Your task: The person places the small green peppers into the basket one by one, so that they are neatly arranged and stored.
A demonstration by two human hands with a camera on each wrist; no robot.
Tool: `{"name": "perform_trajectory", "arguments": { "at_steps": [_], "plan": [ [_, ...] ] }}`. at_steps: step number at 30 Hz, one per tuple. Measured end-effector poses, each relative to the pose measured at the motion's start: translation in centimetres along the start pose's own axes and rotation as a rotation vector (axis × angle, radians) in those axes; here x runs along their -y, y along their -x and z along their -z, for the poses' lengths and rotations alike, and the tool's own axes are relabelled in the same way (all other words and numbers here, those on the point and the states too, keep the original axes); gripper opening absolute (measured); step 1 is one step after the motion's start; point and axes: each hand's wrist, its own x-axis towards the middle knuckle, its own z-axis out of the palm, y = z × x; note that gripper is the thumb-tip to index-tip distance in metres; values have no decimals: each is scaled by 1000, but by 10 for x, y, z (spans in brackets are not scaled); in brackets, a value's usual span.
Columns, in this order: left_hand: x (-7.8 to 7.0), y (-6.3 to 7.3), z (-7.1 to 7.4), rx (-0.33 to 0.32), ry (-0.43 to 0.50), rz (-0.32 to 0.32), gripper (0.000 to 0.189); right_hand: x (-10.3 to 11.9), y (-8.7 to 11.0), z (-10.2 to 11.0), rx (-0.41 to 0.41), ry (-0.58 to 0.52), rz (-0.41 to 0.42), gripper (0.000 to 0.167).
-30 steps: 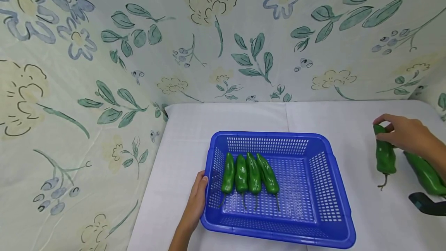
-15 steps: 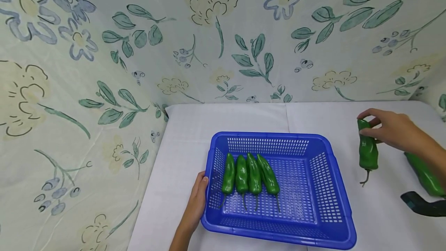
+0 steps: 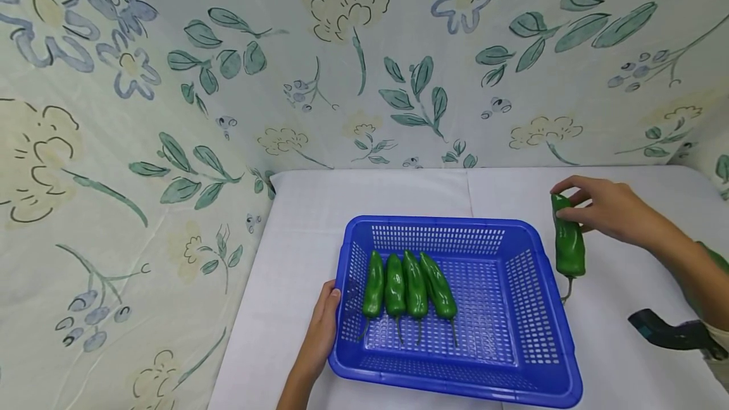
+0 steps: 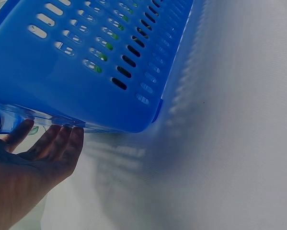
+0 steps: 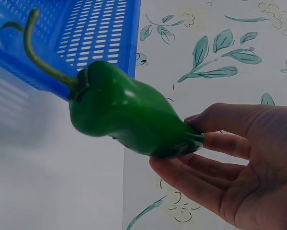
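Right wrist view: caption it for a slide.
The right hand pinches a glossy green elongated pepper by its stemless end near a blue rectangular perforated plastic basket.

The pepper (image 3: 570, 248) in my right grip (image 3: 612, 209) was smooth and glossy, the basket (image 4: 86, 96) smooth, shiny plastic, and the worktop (image 3: 615, 372) and floral backdrop (image 3: 330, 90) looked matt, like cloth.

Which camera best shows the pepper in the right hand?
The right wrist view: the held pepper is large there, curled stem included. The head view shows it smaller, beside the basket; the left wrist view doesn't show it.
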Motion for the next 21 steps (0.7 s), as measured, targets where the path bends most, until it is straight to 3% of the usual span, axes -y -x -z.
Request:
{"name": "perform_trajectory", "arguments": {
  "at_steps": [21],
  "plan": [
    [0, -1, 0, 4, -4, 0, 47, 31, -8, -44, 107, -105, 71, 41]
  ]
}}
